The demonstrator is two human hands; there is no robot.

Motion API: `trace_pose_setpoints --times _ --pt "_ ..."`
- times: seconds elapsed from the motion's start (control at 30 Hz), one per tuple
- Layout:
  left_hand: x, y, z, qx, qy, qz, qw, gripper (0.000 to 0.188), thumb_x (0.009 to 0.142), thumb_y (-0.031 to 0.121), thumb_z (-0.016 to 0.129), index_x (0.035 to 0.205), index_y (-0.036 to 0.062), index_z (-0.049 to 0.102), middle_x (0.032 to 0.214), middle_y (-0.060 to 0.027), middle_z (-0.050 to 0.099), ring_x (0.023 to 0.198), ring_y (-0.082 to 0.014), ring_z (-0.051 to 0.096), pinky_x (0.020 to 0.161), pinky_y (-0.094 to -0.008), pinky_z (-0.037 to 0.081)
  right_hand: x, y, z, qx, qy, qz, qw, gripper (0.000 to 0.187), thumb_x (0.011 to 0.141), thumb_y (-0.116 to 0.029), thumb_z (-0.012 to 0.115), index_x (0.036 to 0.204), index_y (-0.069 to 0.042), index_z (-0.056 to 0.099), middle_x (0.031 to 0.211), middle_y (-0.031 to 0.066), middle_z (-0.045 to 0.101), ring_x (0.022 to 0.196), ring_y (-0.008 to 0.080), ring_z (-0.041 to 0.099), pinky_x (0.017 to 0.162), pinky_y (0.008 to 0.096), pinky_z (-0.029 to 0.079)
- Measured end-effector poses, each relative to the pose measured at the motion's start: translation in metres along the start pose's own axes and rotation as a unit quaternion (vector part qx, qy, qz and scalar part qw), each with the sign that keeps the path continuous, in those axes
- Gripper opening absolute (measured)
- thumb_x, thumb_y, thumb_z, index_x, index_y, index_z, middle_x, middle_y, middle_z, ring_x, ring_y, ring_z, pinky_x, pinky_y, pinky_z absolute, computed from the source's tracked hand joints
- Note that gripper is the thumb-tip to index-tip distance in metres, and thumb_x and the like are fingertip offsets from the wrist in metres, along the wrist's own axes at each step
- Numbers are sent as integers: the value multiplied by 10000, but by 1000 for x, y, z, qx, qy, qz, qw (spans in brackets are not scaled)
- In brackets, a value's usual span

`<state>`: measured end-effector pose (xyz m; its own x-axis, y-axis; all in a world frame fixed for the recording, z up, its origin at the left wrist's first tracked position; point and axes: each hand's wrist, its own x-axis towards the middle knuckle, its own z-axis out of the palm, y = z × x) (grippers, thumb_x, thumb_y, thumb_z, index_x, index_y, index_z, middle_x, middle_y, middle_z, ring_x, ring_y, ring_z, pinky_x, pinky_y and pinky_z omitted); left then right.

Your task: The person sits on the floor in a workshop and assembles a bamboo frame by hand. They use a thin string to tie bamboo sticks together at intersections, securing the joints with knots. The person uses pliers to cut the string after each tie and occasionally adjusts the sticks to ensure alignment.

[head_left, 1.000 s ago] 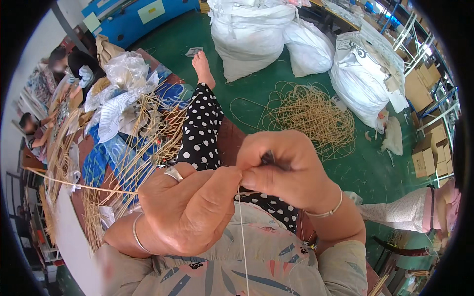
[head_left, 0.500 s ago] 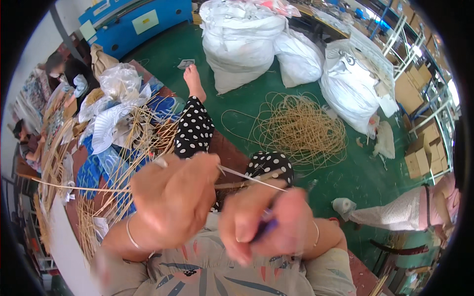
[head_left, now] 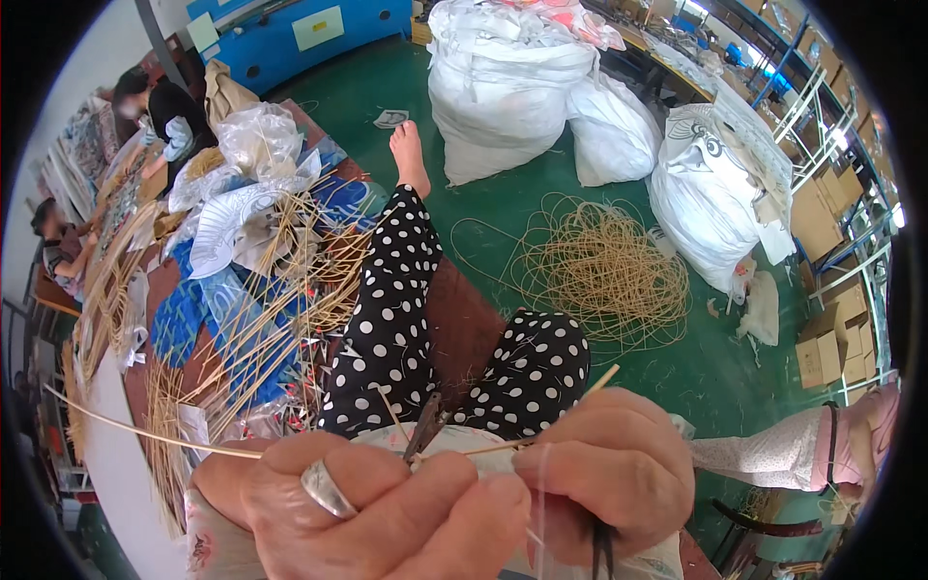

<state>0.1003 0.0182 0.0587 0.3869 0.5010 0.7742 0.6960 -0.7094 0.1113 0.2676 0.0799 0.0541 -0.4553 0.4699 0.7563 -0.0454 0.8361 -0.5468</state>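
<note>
My left hand, with a silver ring, is closed around a long thin cane strip. The strip's far end sticks out to the left, and cane also shows between my hands. My right hand is closed beside it, thumb and fingers pinched near the left fingertips. A thin whitish strip, partly see-through, hangs at the right fingertips. Two dark prongs show under the right hand; what they belong to is hidden. A light cane end rises behind that hand. A dark metal tool lies beyond my hands, between my legs.
A loose coil of cane lies on the green floor. Bundled canes and blue plastic sheeting are at the left. Large white sacks stand ahead. People sit at the far left; another person is at the right.
Both hands have come lower and closer together. The white thread stretched between them has slackened or gone out of sight. The purple and dark thing in the right hand is mostly hidden now.
</note>
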Motion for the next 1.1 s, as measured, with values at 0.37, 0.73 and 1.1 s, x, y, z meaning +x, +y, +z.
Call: trace_pose_setpoints --times 0.37,0.73,1.1 --pt "-10 -43 46 73 -44 -31 996 294 591 4 603 875 -37 540 557 -29 438 408 -142 423 356 -257 319 -16 78 35 73 -6 107 992 160 621 58 580 746 -23 523 642 86 522 556 224 528 500 277 410" --pt "-9 -40 43 34 -66 -72 995 282 640 -62 605 905 7 541 613 -68 546 418 -197 457 394 -291 317 -23 80 38 119 12 139 983 145 652 50 596 757 -22 526 643 77 520 533 183 505 483 259 394" --pt "9 -35 24 52 -92 -74 992 233 636 -48 606 858 -5 546 617 -88 544 442 -216 452 417 -298 340 -11 5 13 543 -106 188 811 180 683 -115 671 667 -48 505 636 83 522 503 156 498 440 262 376"
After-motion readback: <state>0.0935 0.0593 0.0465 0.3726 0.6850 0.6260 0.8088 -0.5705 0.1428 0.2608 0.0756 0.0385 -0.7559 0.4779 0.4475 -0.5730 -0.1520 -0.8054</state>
